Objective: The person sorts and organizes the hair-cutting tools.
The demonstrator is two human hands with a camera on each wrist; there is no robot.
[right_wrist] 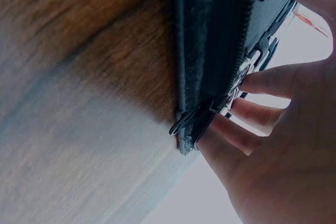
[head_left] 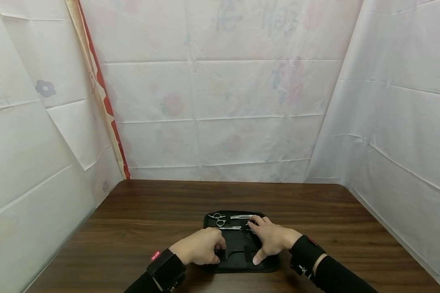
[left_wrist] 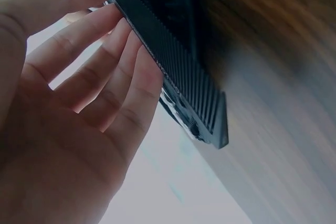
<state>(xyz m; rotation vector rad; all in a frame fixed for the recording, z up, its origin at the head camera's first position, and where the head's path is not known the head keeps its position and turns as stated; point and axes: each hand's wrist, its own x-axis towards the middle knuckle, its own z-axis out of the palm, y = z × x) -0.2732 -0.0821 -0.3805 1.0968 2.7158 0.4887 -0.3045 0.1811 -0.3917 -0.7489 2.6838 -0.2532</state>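
Observation:
A black zip-up case (head_left: 238, 266) lies unfolded on the table, with silver scissors (head_left: 221, 223) in its upper part. In the left wrist view, my left hand (left_wrist: 79, 98) pinches a black comb (left_wrist: 184, 72) between thumb and fingertips. The head view shows this left hand (head_left: 205, 246) over the case's lower left. My right hand (head_left: 273, 238) spreads over the case's right side, its thumb on the lower edge and fingertips by the scissors. Seen from the right wrist, the fingers (right_wrist: 262, 82) touch the edge beside the zipper (right_wrist: 244, 30); some scissor handles are partly hidden.
The case stands near the front of a dark brown wooden table (head_left: 150, 211). White patterned sheets (head_left: 223, 101) hang behind and on both sides of it. A black strap (head_left: 247, 254) crosses the case's lower half. Both wrists carry black bands.

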